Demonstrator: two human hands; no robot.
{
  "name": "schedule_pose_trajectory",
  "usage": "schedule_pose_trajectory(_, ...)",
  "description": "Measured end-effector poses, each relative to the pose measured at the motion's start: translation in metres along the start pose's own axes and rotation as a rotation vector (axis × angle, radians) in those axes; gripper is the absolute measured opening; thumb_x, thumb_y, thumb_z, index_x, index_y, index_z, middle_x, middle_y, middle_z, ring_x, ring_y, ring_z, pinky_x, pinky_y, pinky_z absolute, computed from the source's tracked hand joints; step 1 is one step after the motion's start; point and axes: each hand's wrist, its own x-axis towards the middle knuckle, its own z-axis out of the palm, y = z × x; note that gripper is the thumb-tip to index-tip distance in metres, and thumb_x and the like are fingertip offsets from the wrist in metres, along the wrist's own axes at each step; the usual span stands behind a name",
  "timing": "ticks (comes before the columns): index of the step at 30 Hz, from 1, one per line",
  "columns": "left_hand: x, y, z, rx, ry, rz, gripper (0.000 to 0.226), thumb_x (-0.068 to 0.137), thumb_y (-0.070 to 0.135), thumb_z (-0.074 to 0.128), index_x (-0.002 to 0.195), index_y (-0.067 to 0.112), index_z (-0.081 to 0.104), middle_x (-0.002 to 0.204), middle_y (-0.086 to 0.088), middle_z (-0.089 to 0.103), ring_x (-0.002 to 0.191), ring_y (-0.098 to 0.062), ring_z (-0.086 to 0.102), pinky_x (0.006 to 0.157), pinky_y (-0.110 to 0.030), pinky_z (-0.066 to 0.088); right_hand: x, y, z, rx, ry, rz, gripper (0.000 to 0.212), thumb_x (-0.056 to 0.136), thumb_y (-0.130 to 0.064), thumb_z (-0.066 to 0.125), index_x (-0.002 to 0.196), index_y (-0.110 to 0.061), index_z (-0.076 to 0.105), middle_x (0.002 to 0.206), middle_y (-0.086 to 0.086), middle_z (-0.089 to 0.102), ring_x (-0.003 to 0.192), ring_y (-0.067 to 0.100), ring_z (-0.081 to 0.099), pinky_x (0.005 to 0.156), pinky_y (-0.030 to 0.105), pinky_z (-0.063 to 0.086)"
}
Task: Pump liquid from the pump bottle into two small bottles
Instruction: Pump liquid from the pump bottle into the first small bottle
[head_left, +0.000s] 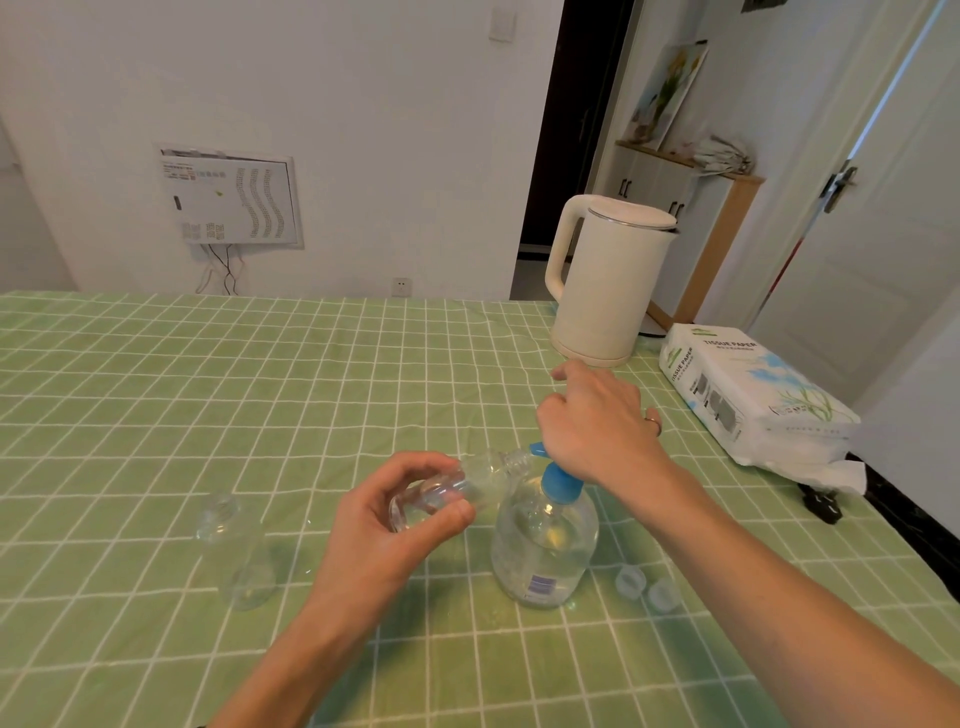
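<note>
My left hand (395, 514) is gripping the light-looking, probably slippery clear small bottle (467, 486) by its base. At three o'clock, my loose-fingered right hand (597, 421) is pressing the blue-topped clear pump bottle (540, 551).

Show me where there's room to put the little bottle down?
The wide stretch of tablecloth behind the standing small bottle and left of the kettle is bare. It is crowded on the right: pump bottle, two caps, tissue pack.
</note>
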Motion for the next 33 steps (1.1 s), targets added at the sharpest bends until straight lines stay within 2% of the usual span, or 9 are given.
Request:
schedule_pose_trajectory(2,0.0,0.0001,-0.0006,0.0,0.0,0.004,0.039,0.065,0.044,0.085,0.101,0.032,0.078,0.108,0.001,0.08,0.098,-0.016,0.075,0.089,-0.03,0.061,0.0005,-0.0001,-0.001,-0.01,0.005,-0.008,0.047,0.093,-0.026,0.038,0.14,-0.022,0.044,0.143,0.008,0.044,0.138,0.034,0.031,0.115,0.065,0.015)
schedule_pose_trajectory(6,0.002,-0.003,-0.0021,0.025,-0.001,0.012,0.033,0.071,0.033,0.087,0.102,0.032,0.077,0.109,0.003,0.08,0.101,-0.013,0.075,0.087,-0.028,0.06,0.0009,0.0,0.0003,0.015,-0.01,0.012,0.05,0.094,-0.025,0.036,0.143,-0.023,0.043,0.142,0.008,0.046,0.136,0.034,0.033,0.114,0.064,0.019)
schedule_pose_trajectory(10,0.0013,-0.0015,-0.002,0.014,0.008,0.025,0.038,0.067,0.043,0.085,0.103,0.032,0.077,0.108,0.002,0.08,0.101,-0.015,0.075,0.086,-0.027,0.06,-0.0005,-0.0004,0.0033,-0.02,-0.034,0.015,0.049,0.096,-0.026,0.035,0.145,-0.022,0.042,0.144,0.009,0.044,0.137,0.034,0.033,0.115,0.065,0.018)
schedule_pose_trajectory(22,0.0013,-0.0018,-0.0017,0.023,-0.007,0.021,0.039,0.068,0.042,0.086,0.104,0.032,0.077,0.109,0.001,0.079,0.102,-0.016,0.075,0.088,-0.03,0.059,0.0002,0.0007,-0.0003,0.021,-0.006,0.005,0.049,0.093,-0.026,0.036,0.142,-0.024,0.044,0.136,0.006,0.048,0.131,0.033,0.037,0.112,0.063,0.024)
schedule_pose_trajectory(30,0.0019,-0.0016,-0.0016,0.0,0.009,0.034,0.039,0.066,0.043,0.085,0.101,0.03,0.078,0.105,0.001,0.08,0.097,-0.013,0.075,0.086,-0.023,0.059,-0.0008,0.0,0.0047,0.019,-0.035,0.022,0.047,0.096,-0.026,0.035,0.142,-0.024,0.044,0.14,0.007,0.047,0.133,0.033,0.037,0.113,0.063,0.023)
schedule_pose_trajectory(33,0.0016,-0.0015,-0.0017,0.005,0.002,0.023,0.04,0.065,0.044,0.084,0.102,0.031,0.077,0.106,0.001,0.08,0.098,-0.015,0.075,0.085,-0.027,0.06,-0.0016,0.0003,0.0014,0.027,-0.027,0.017,0.048,0.095,-0.026,0.036,0.143,-0.024,0.043,0.14,0.007,0.047,0.133,0.033,0.036,0.113,0.063,0.023)
